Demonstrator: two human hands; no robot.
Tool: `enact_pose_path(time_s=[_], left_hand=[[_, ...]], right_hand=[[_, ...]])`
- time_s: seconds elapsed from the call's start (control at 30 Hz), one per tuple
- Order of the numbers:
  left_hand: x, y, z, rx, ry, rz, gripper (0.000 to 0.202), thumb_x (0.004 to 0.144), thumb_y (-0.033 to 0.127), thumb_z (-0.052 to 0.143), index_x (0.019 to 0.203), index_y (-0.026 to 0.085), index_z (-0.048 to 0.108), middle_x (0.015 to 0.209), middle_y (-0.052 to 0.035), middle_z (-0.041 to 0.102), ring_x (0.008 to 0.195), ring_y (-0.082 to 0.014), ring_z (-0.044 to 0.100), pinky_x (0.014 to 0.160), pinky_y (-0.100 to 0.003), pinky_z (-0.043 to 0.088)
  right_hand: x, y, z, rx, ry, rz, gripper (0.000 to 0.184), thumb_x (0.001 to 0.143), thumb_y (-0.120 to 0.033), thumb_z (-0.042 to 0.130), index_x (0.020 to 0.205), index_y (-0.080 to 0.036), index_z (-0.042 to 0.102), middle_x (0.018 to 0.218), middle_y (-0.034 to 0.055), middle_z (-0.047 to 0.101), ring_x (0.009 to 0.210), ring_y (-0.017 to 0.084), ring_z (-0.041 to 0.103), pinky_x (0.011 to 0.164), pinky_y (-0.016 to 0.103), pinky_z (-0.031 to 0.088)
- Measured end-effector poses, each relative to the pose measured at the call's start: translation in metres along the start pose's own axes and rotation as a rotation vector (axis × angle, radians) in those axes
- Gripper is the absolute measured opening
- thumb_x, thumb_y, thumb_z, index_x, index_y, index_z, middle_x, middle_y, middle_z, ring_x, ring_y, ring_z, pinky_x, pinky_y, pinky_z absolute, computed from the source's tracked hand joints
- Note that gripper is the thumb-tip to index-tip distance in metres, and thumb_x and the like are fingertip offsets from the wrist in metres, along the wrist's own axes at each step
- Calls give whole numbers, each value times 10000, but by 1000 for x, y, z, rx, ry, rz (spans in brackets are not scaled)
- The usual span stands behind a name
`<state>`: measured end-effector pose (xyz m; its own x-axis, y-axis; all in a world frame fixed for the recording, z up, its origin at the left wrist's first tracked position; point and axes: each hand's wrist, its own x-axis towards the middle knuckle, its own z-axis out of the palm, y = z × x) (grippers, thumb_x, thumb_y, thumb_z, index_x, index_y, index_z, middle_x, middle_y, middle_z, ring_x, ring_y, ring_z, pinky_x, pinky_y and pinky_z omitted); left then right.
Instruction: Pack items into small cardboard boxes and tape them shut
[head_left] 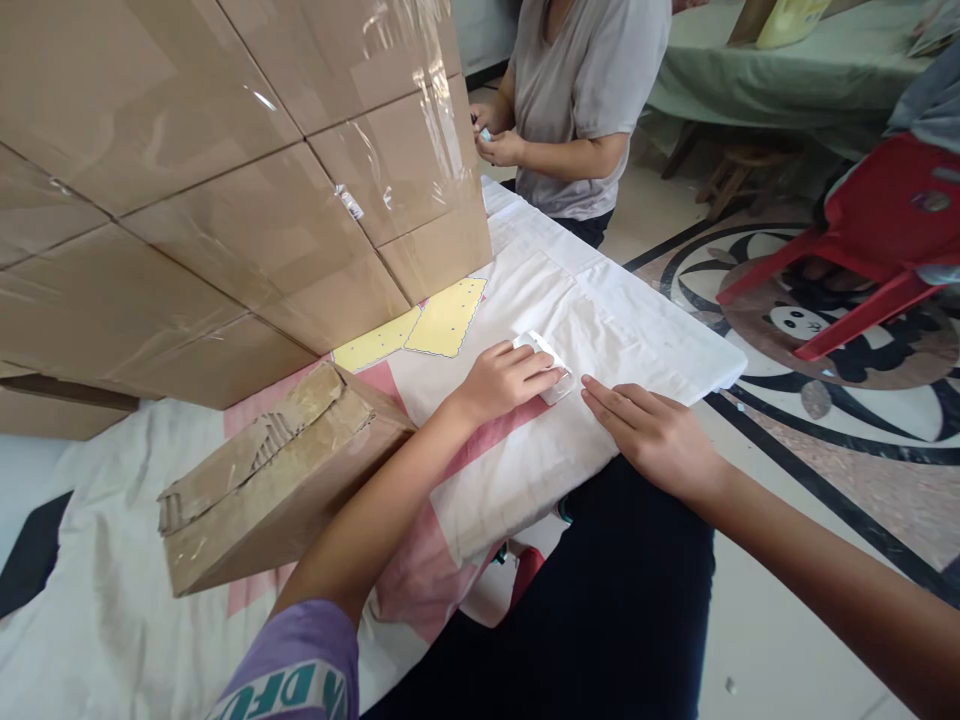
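Note:
Under my left hand (506,383) is a small white, partly see-through packet (534,342) with a grey patch, on the cloth-covered table. The fingers curl over its top and grip it; what it contains cannot be made out. My right hand (649,435) is just right of the packet, fingers stretched out side by side and fingertips close to its edge. Nothing shows in that hand, and its thumb is hidden. Beyond my left hand, two yellow scallop-edged cards (448,318) lie on the cloth, one overlapping the other.
Taped cardboard boxes (225,170) form a tall stack at the left. A worn cardboard carton (277,490) sits beside my left forearm. Across the table (675,340), a person (585,110) holds something small. A red plastic chair (885,230) stands on the patterned floor at the right.

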<state>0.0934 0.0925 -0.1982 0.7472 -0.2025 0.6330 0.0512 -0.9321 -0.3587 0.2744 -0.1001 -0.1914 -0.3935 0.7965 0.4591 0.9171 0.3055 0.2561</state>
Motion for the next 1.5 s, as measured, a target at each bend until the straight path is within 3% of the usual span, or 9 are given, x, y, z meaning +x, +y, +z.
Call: enact_pose_path(time_s=[0.23,0.4,0.53,0.7,0.9,1.13,1.27,1.4,1.5], left_hand=[[-1,-14,-4,38,-158,46,188,1019,169,516,1056,262,676,992,31,750,820,-142,602,645,-339,356],[8,-18,-1,80,-131,35,191,1001,135,525,1014,254,674,1017,45,750,841,-152,597,648,-349,354],[11,-19,4,36,-130,80,201,993,111,523,1006,246,672,1015,46,747,848,-145,600,649,-340,348],[6,-14,8,-36,-129,6,174,974,109,551,998,231,673,948,31,747,837,-154,607,630,-338,336],[-1,-11,16,-98,-92,-49,200,969,111,559,1046,248,683,956,27,755,813,-160,609,619,-349,329],[-7,-7,19,-42,-75,-72,216,958,108,569,1076,245,688,998,33,761,794,-151,608,612,-355,339],[-7,-5,15,-14,-109,-94,210,985,144,545,1072,263,695,1017,16,764,803,-161,625,629,-364,331],[-3,-4,11,-46,-120,-125,207,1002,170,531,1085,269,693,1027,-4,764,851,-173,646,652,-372,333],[1,-2,10,-88,-112,-148,204,1002,169,533,1081,269,693,1012,-2,765,872,-172,648,659,-371,335]], right_hand=[[9,-1,9,-71,-3,-58,355,927,35,467,1183,-62,693,1317,123,665,848,202,665,550,306,518],[11,-3,10,-115,-11,14,367,912,30,484,1181,-75,710,1297,103,681,706,173,610,490,307,442],[16,-13,11,-179,-47,46,357,893,40,480,1092,-77,752,1229,119,713,596,152,533,468,306,375],[29,-30,18,-146,-160,171,339,860,65,465,923,-54,775,1055,171,741,552,151,502,451,315,300],[27,-38,26,-70,-197,231,325,914,46,443,980,-14,755,1020,205,731,548,150,510,437,311,301],[16,-34,28,12,-149,239,294,915,23,476,1042,-52,731,895,128,727,634,189,609,485,311,402],[4,-26,14,221,17,418,211,943,-192,567,1076,-124,716,1127,145,714,855,263,666,690,383,541],[1,-14,-7,459,242,664,158,937,-277,576,1014,-190,683,1195,138,692,1048,291,662,882,437,546],[13,-10,-15,578,204,824,181,915,-304,575,1034,-192,654,1164,133,701,1103,308,649,912,443,523]])
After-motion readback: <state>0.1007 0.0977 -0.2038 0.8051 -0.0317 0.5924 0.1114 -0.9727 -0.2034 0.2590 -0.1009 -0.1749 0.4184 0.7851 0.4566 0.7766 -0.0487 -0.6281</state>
